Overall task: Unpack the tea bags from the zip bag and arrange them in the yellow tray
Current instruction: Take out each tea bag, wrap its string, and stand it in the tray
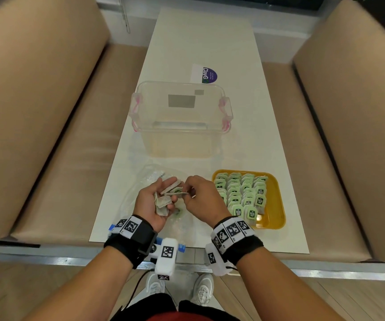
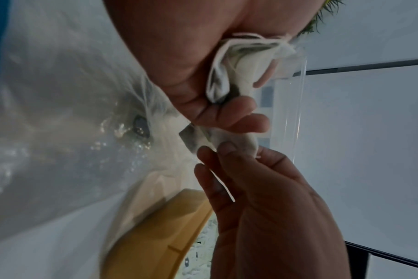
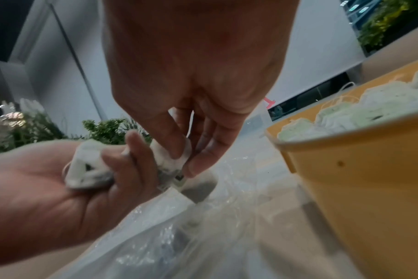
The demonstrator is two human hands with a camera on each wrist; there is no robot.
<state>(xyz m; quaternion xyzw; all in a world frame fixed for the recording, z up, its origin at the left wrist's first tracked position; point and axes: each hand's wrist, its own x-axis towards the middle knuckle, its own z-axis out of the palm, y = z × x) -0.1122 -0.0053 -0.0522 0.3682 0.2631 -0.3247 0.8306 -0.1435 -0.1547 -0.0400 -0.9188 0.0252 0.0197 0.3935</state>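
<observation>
Over the clear zip bag [image 1: 151, 176], my left hand [image 1: 167, 193] lies palm up with its fingers curled round a small bunch of tea bags [image 1: 162, 203]. In the left wrist view that bunch [image 2: 236, 66] sits against the palm. My right hand [image 1: 189, 193] pinches one tea bag [image 1: 177, 193] at the left hand's fingertips. The right wrist view shows thumb and forefinger on that white bag [image 3: 170, 160]. To the right, the yellow tray [image 1: 276, 218] holds several rows of tea bags [image 1: 244, 195] with green tags.
A clear lidded plastic box [image 1: 180, 119] with pink clasps stands behind the hands, mid-table. A white and purple card [image 1: 204, 74] lies beyond it. Beige benches [image 1: 36, 112] flank the narrow white table [image 1: 210, 42]. The tray's near right corner shows bare yellow.
</observation>
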